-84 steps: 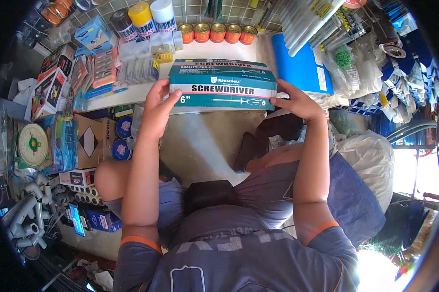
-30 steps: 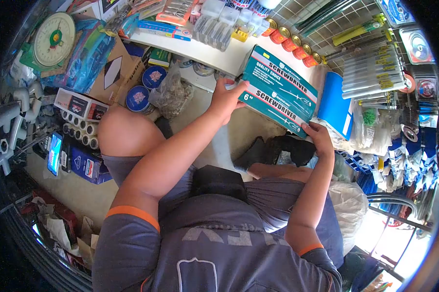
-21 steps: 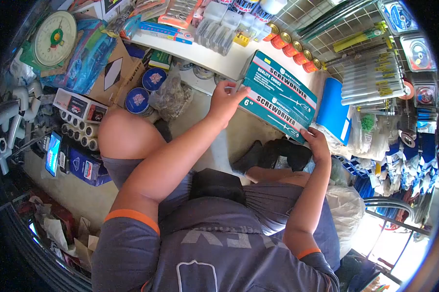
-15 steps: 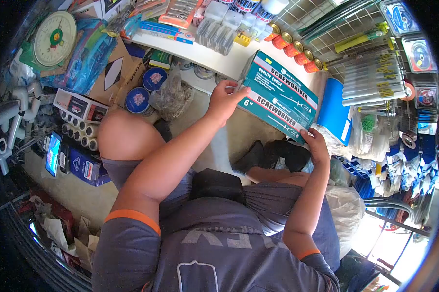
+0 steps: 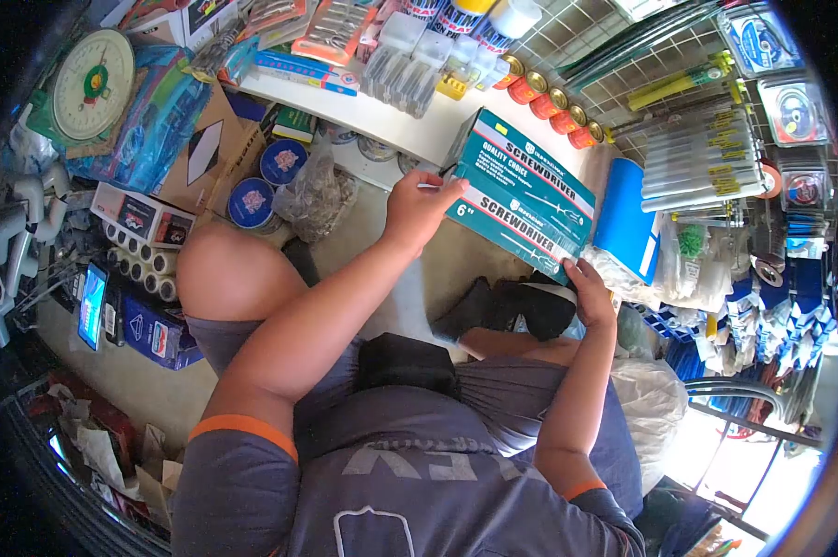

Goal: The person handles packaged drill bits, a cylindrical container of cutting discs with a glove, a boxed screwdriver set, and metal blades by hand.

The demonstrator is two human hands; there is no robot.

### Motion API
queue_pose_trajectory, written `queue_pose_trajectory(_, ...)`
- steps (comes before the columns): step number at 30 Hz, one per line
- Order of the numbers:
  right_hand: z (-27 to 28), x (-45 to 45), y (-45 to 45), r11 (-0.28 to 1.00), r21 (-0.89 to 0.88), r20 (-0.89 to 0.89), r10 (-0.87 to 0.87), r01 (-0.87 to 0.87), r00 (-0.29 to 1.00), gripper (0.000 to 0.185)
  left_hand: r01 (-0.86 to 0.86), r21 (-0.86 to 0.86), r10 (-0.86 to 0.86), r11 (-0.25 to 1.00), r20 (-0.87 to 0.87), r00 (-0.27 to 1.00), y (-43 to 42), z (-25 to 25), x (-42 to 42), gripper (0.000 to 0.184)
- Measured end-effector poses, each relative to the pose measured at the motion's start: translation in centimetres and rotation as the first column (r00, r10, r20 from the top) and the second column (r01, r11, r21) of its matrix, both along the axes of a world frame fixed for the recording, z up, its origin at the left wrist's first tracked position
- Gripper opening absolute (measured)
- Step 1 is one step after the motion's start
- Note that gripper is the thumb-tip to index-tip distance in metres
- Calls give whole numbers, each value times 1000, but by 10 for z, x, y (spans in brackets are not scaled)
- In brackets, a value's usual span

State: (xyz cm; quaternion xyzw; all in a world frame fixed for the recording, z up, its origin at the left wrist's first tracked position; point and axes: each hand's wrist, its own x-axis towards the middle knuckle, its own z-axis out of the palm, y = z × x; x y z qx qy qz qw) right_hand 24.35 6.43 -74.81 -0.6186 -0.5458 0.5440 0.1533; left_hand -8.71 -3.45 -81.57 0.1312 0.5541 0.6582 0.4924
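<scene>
A green and white cardboard screwdriver box (image 5: pixel 528 197), marked 6", is held tilted in front of the shelf, its printed faces toward me. My left hand (image 5: pixel 421 212) grips its left end, thumb against the front edge and fingers curled by the end; what the fingertips touch there is partly hidden. At the lower right corner, my right hand (image 5: pixel 590 290) pinches the box with the thumb on the printed side, its other fingers partly out of sight. The box's contents do not show.
Behind the box runs a white shelf (image 5: pixel 363 116) with red-banded cans (image 5: pixel 549 99) and clear plastic cases (image 5: pixel 400 79). A blue box (image 5: pixel 620 218) stands to the right. On the left are a dial scale (image 5: pixel 94 84), round blue-lidded tins (image 5: pixel 252 201) and a phone (image 5: pixel 92 306).
The whole view has shifted a little. My left fingers have curled in more at the box's left end. The box stays between both hands.
</scene>
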Motion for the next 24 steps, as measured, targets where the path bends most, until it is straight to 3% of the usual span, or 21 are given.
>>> queue_pose_trajectory(5, -1, 9, 7, 972, -230, -191, -6, -39, 982, 70, -22, 2, 22, 1000, -40, 999, 2, 2, 2, 53)
queue_pose_trajectory(8, -8, 2, -1, 998, -56, -200, -42, 31, 979, 69, -44, 44, 48, 998, -100, 994, 2, -2, 2, 53)
queue_pose_trajectory(14, -4, -8, -4, 990, -141, -399, -56, -1, 915, 59, -19, 46, 26, 999, -152, 988, 5, -4, 0, 47)
queue_pose_trajectory(15, -4, -12, -6, 997, -66, -371, -56, 34, 927, 58, -13, 40, 20, 999, -170, 985, 6, -6, 0, 44)
queue_pose_trajectory(18, 5, -22, -15, 993, -104, -395, -98, 62, 913, 57, -11, 43, 19, 999, -189, 982, 9, -10, 0, 45)
queue_pose_trajectory(19, -2, -15, -11, 976, -208, -427, -153, 68, 891, 55, 3, 55, 7, 998, -177, 984, 11, -14, -1, 48)
queue_pose_trajectory(24, -12, -13, -14, 967, -235, -449, -201, 102, 870, 52, 35, 69, -24, 997, -149, 989, 16, -25, -3, 52)
